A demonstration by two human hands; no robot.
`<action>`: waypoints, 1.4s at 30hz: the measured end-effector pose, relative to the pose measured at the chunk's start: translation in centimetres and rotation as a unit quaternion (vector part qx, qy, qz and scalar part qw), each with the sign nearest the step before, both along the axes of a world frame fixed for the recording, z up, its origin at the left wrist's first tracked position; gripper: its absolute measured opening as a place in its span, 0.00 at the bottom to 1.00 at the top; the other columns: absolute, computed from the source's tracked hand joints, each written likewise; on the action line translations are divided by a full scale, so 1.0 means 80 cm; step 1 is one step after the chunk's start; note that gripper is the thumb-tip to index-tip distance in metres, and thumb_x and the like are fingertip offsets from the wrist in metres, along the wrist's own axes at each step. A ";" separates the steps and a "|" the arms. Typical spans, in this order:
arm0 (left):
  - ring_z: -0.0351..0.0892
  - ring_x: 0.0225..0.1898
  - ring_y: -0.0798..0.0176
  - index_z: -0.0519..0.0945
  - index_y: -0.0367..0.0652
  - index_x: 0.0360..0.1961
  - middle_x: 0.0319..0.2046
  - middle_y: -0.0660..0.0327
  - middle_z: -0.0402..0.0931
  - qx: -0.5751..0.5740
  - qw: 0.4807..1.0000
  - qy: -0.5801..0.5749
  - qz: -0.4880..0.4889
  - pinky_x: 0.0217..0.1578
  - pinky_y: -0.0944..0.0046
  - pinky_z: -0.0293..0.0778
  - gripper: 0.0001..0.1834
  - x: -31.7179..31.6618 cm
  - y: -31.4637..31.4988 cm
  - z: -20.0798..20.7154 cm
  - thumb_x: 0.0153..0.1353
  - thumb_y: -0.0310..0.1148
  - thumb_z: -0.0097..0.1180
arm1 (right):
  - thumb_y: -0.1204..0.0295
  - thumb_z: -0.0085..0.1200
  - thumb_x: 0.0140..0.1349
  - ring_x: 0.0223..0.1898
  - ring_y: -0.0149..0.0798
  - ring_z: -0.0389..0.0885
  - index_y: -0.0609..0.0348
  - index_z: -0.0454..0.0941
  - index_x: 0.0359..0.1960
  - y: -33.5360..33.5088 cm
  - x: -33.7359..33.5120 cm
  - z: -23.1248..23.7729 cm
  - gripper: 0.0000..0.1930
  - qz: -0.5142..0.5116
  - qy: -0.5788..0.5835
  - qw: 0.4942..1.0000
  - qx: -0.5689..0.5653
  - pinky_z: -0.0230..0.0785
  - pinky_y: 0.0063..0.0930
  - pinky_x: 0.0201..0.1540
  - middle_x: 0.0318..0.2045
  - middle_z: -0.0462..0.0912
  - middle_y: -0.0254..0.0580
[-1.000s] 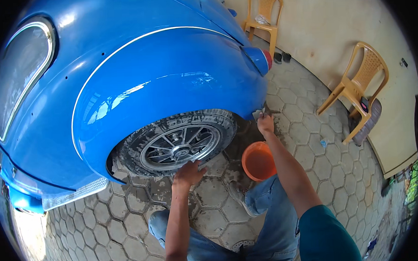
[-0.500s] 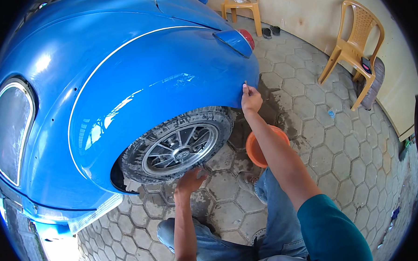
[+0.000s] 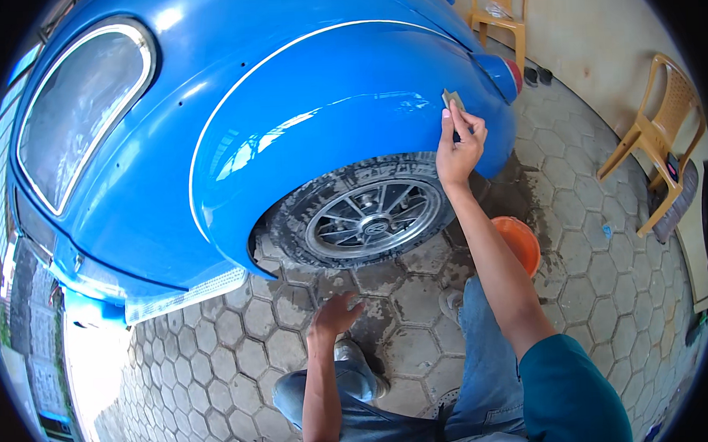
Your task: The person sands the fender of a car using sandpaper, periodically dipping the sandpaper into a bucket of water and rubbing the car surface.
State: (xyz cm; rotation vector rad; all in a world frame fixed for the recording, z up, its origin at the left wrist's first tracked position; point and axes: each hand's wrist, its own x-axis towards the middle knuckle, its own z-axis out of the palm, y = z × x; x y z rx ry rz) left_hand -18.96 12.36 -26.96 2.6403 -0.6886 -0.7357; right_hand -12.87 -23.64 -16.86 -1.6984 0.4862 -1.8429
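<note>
My right hand [image 3: 461, 145] is raised beside the rear fender [image 3: 340, 87] of a blue rounded car. Between thumb and fingers it pinches a small flat grey-brown piece that looks like folded sandpaper [image 3: 453, 99]. Whether the sandpaper touches the paint is hard to tell. Below the fender is the wheel [image 3: 375, 225], with a dirty black tyre and a spoked silver rim. My left hand [image 3: 336, 314] hangs above the paving in front of the wheel, fingers loosely bent and apart, holding nothing.
An orange bucket [image 3: 519, 245] stands right of the wheel, partly behind my right forearm. Hexagonal paving [image 3: 411, 353], wet in patches, lies around my legs. One tan plastic chair [image 3: 657, 140] stands at the right, another [image 3: 503, 17] at the back by the wall, near dark footwear.
My right hand has moved from the fender's rear lower edge up onto its side, with the sandpaper now showing more. The view has shifted left, and my left hand sits farther from the tyre.
</note>
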 end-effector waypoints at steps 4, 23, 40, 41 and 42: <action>0.72 0.55 0.44 0.73 0.43 0.58 0.52 0.43 0.73 0.045 0.997 0.000 0.060 0.55 0.52 0.68 0.30 -0.022 0.046 0.012 0.62 0.54 0.52 | 0.69 0.60 0.60 0.37 0.36 0.70 0.56 0.84 0.46 0.055 0.008 0.017 0.13 -0.017 -0.020 0.999 -0.038 0.63 0.32 0.41 0.34 0.76 0.35; 0.72 0.56 0.45 0.70 0.50 0.60 0.52 0.47 0.73 0.025 0.996 0.007 0.089 0.54 0.49 0.69 0.29 -0.049 0.083 0.018 0.61 0.53 0.51 | 0.71 0.69 0.49 0.25 0.31 0.69 0.45 0.86 0.40 0.214 0.033 0.003 0.15 0.155 0.003 0.958 -0.239 0.57 0.30 0.27 0.22 0.72 0.23; 0.69 0.59 0.45 0.69 0.43 0.61 0.55 0.41 0.71 -0.024 0.999 -0.028 -0.022 0.59 0.54 0.65 0.33 0.024 -0.070 0.015 0.61 0.54 0.51 | 0.72 0.67 0.50 0.23 0.29 0.66 0.40 0.86 0.40 0.068 -0.017 0.021 0.14 0.092 0.072 0.950 -0.288 0.56 0.27 0.28 0.22 0.70 0.23; 0.69 0.59 0.45 0.69 0.43 0.61 0.55 0.41 0.71 -0.029 0.999 -0.028 -0.034 0.59 0.54 0.65 0.33 0.030 -0.081 0.010 0.61 0.54 0.51 | 0.72 0.66 0.50 0.24 0.29 0.67 0.39 0.86 0.41 0.057 -0.020 0.020 0.15 0.094 0.066 0.953 -0.280 0.55 0.28 0.28 0.22 0.69 0.23; 0.69 0.59 0.45 0.69 0.44 0.61 0.55 0.41 0.71 -0.032 0.998 -0.022 -0.047 0.59 0.54 0.65 0.33 0.032 -0.098 0.018 0.61 0.55 0.50 | 0.71 0.66 0.50 0.24 0.30 0.66 0.39 0.86 0.40 0.042 -0.025 0.019 0.14 0.088 0.067 0.956 -0.272 0.57 0.28 0.27 0.22 0.69 0.24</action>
